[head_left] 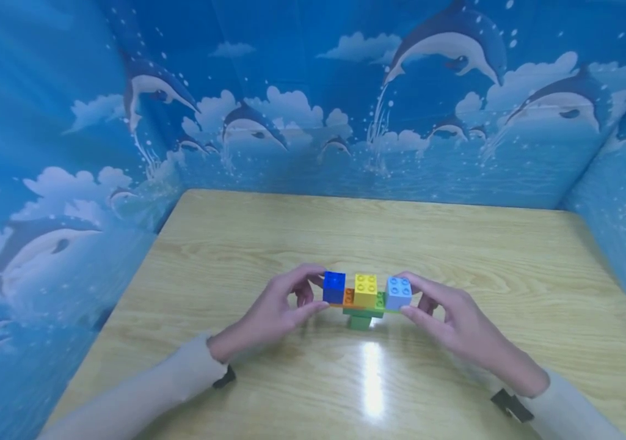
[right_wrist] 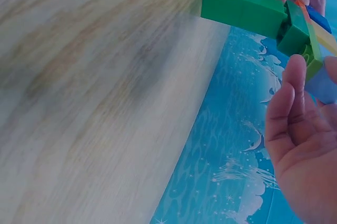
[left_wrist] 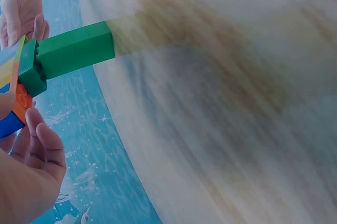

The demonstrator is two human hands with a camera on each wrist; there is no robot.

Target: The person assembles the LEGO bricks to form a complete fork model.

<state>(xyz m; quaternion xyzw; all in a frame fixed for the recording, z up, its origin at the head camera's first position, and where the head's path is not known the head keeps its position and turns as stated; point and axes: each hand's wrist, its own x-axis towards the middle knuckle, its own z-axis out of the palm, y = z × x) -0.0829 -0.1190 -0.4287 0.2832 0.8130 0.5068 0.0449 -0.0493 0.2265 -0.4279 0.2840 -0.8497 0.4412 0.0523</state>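
Observation:
A toy-brick build stands upright on the table, balanced on a green column (left_wrist: 79,48). Across its top lie an orange plate (head_left: 349,297) and a lime-green plate (head_left: 381,300), over a green brick (right_wrist: 294,29). Three bricks sit in a row on them: a dark blue brick (head_left: 334,288), a yellow brick (head_left: 365,290) and a light blue brick (head_left: 399,293). My left hand (head_left: 285,305) pinches the dark blue brick at the left end between thumb and fingers. At the right end, my right hand (head_left: 452,315) pinches the light blue brick likewise.
The wood-grain table (head_left: 269,226) runs beneath both arms. Blue dolphin-print sheeting (head_left: 302,110) rises behind it and on both sides. A bright light reflection lies on the tabletop just in front of the build.

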